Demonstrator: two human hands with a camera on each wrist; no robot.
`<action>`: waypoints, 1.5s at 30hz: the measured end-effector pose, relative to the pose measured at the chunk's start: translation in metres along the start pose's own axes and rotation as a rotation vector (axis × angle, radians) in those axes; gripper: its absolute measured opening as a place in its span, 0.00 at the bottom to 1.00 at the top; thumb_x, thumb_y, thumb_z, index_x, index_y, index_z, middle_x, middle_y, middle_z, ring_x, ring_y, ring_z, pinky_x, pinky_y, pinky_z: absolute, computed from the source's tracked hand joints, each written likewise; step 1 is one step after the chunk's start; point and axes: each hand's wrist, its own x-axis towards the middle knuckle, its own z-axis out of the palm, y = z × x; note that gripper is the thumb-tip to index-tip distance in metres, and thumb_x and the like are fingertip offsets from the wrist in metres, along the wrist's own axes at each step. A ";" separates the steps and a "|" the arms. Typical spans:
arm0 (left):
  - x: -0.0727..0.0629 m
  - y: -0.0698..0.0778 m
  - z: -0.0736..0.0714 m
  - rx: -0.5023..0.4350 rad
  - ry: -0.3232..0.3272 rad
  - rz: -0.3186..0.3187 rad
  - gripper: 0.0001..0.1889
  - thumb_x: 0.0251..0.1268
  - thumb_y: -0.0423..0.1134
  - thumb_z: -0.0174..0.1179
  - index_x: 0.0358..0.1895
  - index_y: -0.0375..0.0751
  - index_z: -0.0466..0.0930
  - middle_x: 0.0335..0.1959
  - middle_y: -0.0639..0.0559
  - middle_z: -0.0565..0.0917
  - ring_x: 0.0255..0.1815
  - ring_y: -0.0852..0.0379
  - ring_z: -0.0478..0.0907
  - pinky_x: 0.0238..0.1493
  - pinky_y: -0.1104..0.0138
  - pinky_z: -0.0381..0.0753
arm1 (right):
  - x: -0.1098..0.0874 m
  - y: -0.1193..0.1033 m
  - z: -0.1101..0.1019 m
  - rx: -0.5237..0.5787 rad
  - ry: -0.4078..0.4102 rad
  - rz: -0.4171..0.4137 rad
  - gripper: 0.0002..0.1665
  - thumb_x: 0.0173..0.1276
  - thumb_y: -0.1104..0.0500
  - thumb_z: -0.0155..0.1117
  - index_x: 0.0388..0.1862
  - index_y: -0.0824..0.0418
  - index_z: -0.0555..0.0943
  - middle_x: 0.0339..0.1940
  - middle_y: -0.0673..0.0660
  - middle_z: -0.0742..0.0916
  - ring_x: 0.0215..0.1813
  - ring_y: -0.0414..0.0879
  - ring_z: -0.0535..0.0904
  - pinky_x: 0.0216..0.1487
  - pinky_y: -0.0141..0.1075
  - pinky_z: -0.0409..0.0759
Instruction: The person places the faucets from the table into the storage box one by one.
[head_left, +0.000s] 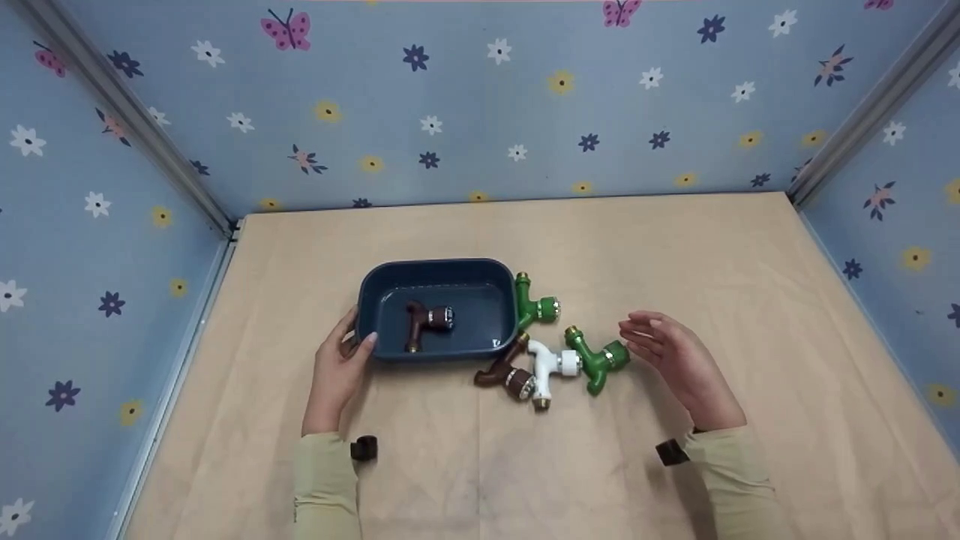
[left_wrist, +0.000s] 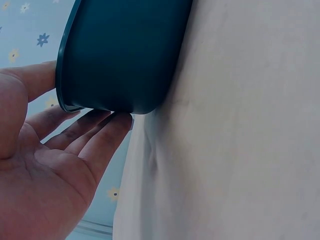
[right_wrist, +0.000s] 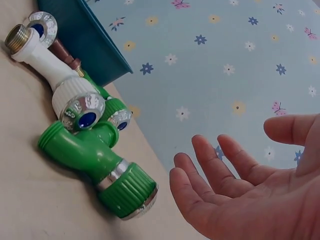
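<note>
A dark blue rectangular tub [head_left: 439, 355] stands on the table with one brown tap [head_left: 417, 324] lying inside. My left hand [head_left: 339, 371] grips its left end, thumb over the rim and fingers against the outer wall; in the left wrist view the fingers [left_wrist: 107, 142] touch that wall. Right of the tub lie a green tap [head_left: 527, 307], another brown tap [head_left: 504, 373], a white tap [head_left: 546, 367] and a second green tap [head_left: 596, 361]. My right hand [head_left: 679, 364] hovers beside this nearer green tap, holding nothing, its fingers [right_wrist: 215, 167] loosely bent and apart from the tap.
A beige cloth [head_left: 480, 465] covers the table. Blue flowered panels [head_left: 480, 97] enclose the back and both sides, with grey metal posts [head_left: 150, 135] at the corners. A small black piece [head_left: 364, 448] sits at the left wrist, and a similar black piece [head_left: 672, 452] at the right.
</note>
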 end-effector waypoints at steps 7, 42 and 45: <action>0.000 -0.001 0.000 -0.005 0.002 -0.002 0.33 0.69 0.40 0.58 0.74 0.41 0.56 0.73 0.43 0.58 0.67 0.41 0.64 0.62 0.61 0.70 | 0.000 0.005 -0.010 -0.036 0.013 0.014 0.26 0.79 0.59 0.41 0.64 0.80 0.62 0.59 0.72 0.76 0.65 0.63 0.68 0.66 0.48 0.66; -0.001 -0.002 0.000 0.004 0.008 0.025 0.33 0.70 0.40 0.57 0.74 0.39 0.56 0.73 0.42 0.58 0.67 0.41 0.64 0.65 0.58 0.67 | 0.011 0.027 -0.015 -0.208 0.072 0.127 0.26 0.79 0.58 0.39 0.65 0.76 0.64 0.62 0.70 0.75 0.60 0.49 0.75 0.65 0.44 0.69; -0.001 -0.002 0.000 0.004 0.016 0.024 0.33 0.69 0.40 0.58 0.73 0.39 0.57 0.73 0.42 0.59 0.67 0.41 0.64 0.65 0.59 0.67 | 0.012 0.029 -0.014 -0.206 0.073 0.140 0.25 0.79 0.57 0.39 0.65 0.75 0.64 0.63 0.70 0.74 0.61 0.49 0.74 0.65 0.43 0.68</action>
